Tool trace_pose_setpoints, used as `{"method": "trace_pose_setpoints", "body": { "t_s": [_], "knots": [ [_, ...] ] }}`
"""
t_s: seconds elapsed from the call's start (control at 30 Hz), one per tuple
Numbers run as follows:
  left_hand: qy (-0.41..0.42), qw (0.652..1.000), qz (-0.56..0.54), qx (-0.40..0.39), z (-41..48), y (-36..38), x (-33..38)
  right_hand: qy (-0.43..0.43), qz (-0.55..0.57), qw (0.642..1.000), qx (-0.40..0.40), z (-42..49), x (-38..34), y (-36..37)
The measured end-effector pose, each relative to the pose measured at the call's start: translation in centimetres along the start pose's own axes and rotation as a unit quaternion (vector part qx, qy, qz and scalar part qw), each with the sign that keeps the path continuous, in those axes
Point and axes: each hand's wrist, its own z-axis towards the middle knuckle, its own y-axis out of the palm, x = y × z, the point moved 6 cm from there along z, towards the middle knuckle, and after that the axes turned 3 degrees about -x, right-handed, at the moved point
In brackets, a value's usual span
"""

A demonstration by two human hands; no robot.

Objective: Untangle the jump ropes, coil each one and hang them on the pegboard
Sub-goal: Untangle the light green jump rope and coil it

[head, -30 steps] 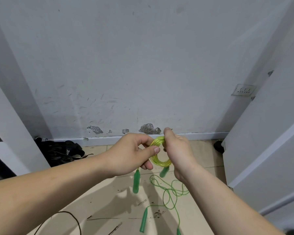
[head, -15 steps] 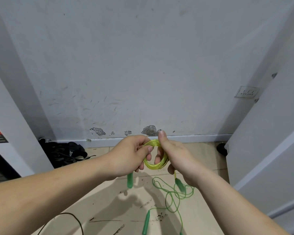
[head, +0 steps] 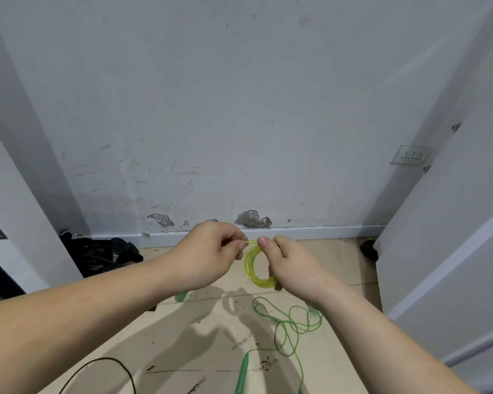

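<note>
A yellow-green jump rope [head: 252,268] is wound into a small coil held in front of me. My right hand [head: 292,265] grips the coil's right side, thumb on top. My left hand [head: 208,255] pinches a short strand of the same rope at the coil's top. One green handle [head: 180,296] peeks out below my left wrist; the other is mostly hidden behind my right wrist. A second, green jump rope [head: 289,325] lies loosely looped on the floor below, with a green handle [head: 242,372] near the bottom edge.
A scuffed grey wall stands ahead, with a wall socket [head: 410,155] at right. A black bag [head: 103,255] lies at the left corner. A thin black cable [head: 103,365] curves over the floor at lower left. White panels close in on both sides.
My left hand let go of the coil's side and now pinches a strand at its top. The coil turned edge-on in my right hand. The handles swung down behind my wrists.
</note>
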Motion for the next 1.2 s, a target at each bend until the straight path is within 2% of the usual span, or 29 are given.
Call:
{"method": "trace_pose_setpoints", "body": {
  "t_s": [0.1, 0.2, 0.33, 0.5, 0.67, 0.8, 0.87, 0.93, 1.03, 1.1, 1.2],
  "knots": [
    [-0.001, 1.0, -0.011, 0.002, -0.1, -0.1, 0.1, 0.019, 0.032, 0.999, -0.003, -0.1, 0.3, 0.2],
    [-0.025, 0.995, -0.057, -0.079, -0.6, 1.7, 0.2, 0.044, 0.087, 0.995, 0.002, -0.3, 0.1, 0.3],
    [-0.045, 0.987, -0.033, -0.148, -0.9, 2.9, -0.4, 0.059, 0.146, 0.987, -0.009, -0.3, 0.1, 0.8],
    [-0.015, 0.988, -0.105, -0.108, -0.3, 1.3, -1.1, 0.073, 0.201, 0.976, 0.034, -0.2, 0.7, -0.4],
    [0.004, 0.99, 0.092, -0.105, -0.3, 0.6, -2.6, 0.057, 0.222, 0.973, 0.002, -0.2, 0.3, 0.2],
    [-0.013, 0.989, 0.131, -0.075, 0.1, 0.1, -3.2, 0.032, 0.233, 0.972, -0.016, -0.4, -0.5, 0.4],
    [-0.047, 0.994, 0.08, -0.056, 0.3, 0.0, -3.5, 0.023, 0.229, 0.973, -0.029, -0.5, -0.7, 0.5],
    [-0.099, 0.993, -0.057, -0.033, 0.3, 0.1, -3.7, 0.017, 0.219, 0.975, -0.043, -0.7, -1.0, 0.6],
    [-0.157, 0.959, -0.234, -0.002, 0.3, 0.0, -3.7, 0.018, 0.178, 0.982, -0.06, -0.8, -1.1, 0.7],
    [-0.173, 0.94, -0.294, 0.002, 0.4, 0.0, -3.4, 0.021, 0.156, 0.985, -0.07, -0.8, -0.9, 0.9],
    [-0.183, 0.93, -0.32, 0.015, 0.3, 0.3, -3.1, 0.023, 0.145, 0.987, -0.069, -0.7, -0.7, 1.1]
  ]
}}
